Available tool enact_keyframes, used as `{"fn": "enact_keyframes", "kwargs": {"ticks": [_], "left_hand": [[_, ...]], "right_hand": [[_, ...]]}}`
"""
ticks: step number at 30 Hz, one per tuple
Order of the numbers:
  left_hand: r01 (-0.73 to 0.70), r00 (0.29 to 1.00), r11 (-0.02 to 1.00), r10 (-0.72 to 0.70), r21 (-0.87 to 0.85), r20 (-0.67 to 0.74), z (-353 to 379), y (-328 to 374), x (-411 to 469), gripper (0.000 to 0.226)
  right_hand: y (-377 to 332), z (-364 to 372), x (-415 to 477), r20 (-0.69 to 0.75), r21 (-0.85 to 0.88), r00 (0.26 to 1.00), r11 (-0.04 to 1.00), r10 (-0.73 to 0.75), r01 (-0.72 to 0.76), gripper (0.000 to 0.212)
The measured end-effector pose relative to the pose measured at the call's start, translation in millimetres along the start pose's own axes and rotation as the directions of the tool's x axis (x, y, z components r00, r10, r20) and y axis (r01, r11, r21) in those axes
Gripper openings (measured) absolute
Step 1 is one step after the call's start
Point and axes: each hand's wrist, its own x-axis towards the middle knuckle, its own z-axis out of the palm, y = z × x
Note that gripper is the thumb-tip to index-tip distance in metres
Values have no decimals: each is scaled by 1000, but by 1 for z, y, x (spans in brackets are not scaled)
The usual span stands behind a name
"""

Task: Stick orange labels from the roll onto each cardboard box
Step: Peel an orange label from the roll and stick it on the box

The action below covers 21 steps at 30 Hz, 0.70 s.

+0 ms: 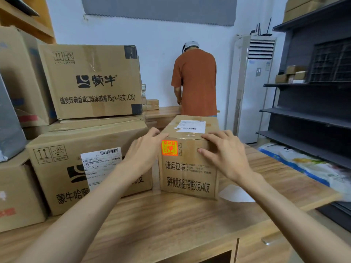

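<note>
Steadying the cardboard box (188, 177) on the worktop (171, 215), left hand (144, 149) and right hand (226, 149) lay spread over its top corners; the orange label (169, 148) on its front likely wanted firm pressing along every edge.

My left hand (143, 149) and my right hand (227, 151) both reach forward, palms down, fingers nearly straight and a little spread.
</note>
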Motion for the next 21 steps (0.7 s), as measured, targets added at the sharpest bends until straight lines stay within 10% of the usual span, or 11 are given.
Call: {"fn": "enact_keyframes", "kwargs": {"ticks": [3,6,10,21], "left_hand": [[73,996,980,-62,183,-65,-1,22,10,34],[53,983,997,-62,-58,-173,2,48,2,24],[116,988,953,-141,-281,-70,13,79,-19,65],[283,955,865,-295,-415,36,37,56,10,75]], "right_hand": [[-18,2,-4,-47,-24,999,1000,6,-8,45],[-23,-13,7,-10,242,993,964,118,-112,43],[15,-30,28,-1,550,946,791,323,-269,23],[116,19,66,366,540,717,493,593,-683,89]]}}
